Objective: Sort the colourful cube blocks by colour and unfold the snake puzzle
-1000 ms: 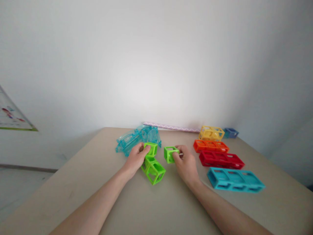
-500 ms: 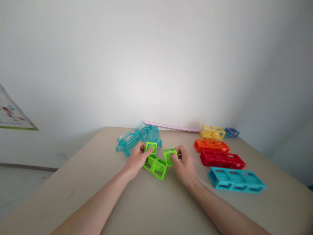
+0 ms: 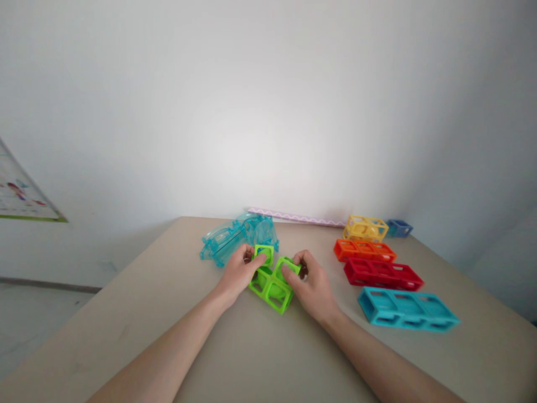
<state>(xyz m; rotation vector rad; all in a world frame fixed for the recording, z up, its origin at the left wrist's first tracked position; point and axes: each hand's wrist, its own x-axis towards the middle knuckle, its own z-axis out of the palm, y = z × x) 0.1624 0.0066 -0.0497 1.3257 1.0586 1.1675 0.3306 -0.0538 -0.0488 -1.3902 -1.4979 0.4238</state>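
My left hand (image 3: 240,274) pinches a small lime-green open-frame cube block (image 3: 264,254) between thumb and fingers. In my right hand (image 3: 312,284) is another green cube block (image 3: 287,270), gripped with the thumb on its near face. Between the hands a longer green frame block (image 3: 272,291) lies on the table, angled toward the lower right. The right cube meets the top of that longer block. Whether the left cube touches it, I cannot tell. Fingertips behind both cubes are partly hidden.
Clear teal track-like pieces (image 3: 239,238) lie behind my left hand. To the right are frame blocks in turquoise (image 3: 406,309), red (image 3: 382,274), orange (image 3: 364,250), yellow (image 3: 366,228) and blue (image 3: 399,228). A lilac strip (image 3: 297,217) runs along the wall (image 3: 268,112).
The right cube has moved left and turned, coming down against the longer green block. My left hand and its cube have shifted slightly to the right.
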